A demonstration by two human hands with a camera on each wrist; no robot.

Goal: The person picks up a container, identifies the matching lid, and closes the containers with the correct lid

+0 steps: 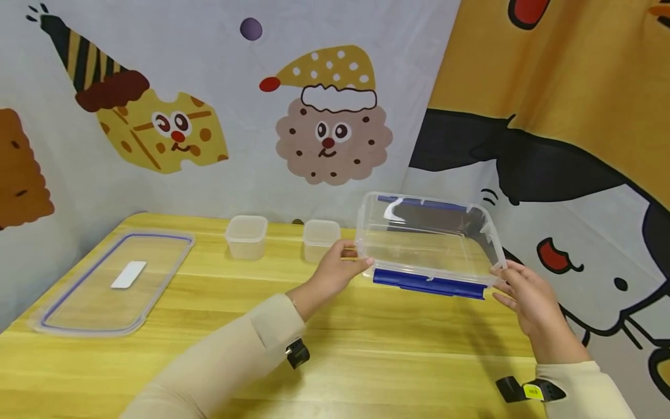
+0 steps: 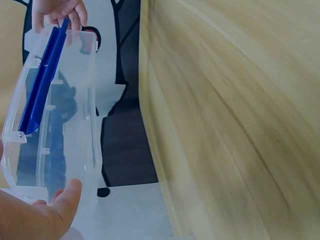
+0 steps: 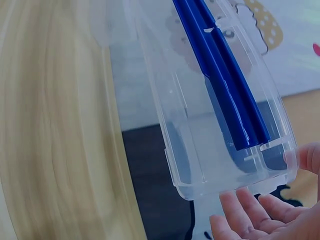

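A large clear plastic food container [image 1: 419, 247] with blue side latches [image 1: 429, 284] is held up above the right side of the table, its open top tilted. My left hand [image 1: 335, 270] grips its left end, with the thumb at the near corner. At the opposite end, my right hand [image 1: 531, 299] holds the near right corner between thumb and fingers. In the right wrist view, the fingers [image 3: 237, 210] lie under the container's end. The left wrist view shows the left thumb [image 2: 70, 197] against the wall, close to the corner.
A large clear lid [image 1: 162, 270] with a blue seal lies flat on the wooden table [image 1: 335, 361] at the left, a white label [image 1: 128, 274] on it. Two small translucent tubs [image 1: 247, 244] [image 1: 319, 233] stand near the back edge. A cartoon-printed curtain [image 1: 220, 192] hangs behind.
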